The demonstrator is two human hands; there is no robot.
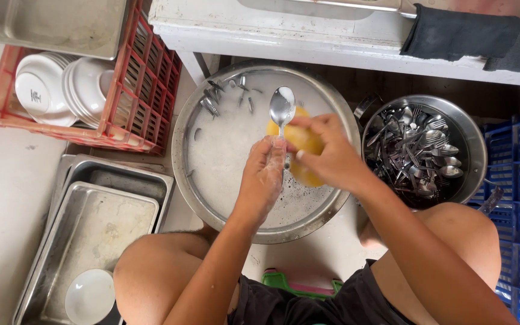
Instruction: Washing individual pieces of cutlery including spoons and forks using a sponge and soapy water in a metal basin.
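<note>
Left hand, soapy, fingers closed round handle of spoon, bowl up, over far side of foamy basin. Right hand clamps yellow sponge against the handle. More cutlery lies in basin's far-left suds. Pan of cutlery right; crate of plates far left; steel trays near left.

Glossy steel spoon in soapy left hand; matt yellow sponge under right hand. Below both, dull round metal basin w/ foamy water. Right of them, shiny metal cutlery.
</note>
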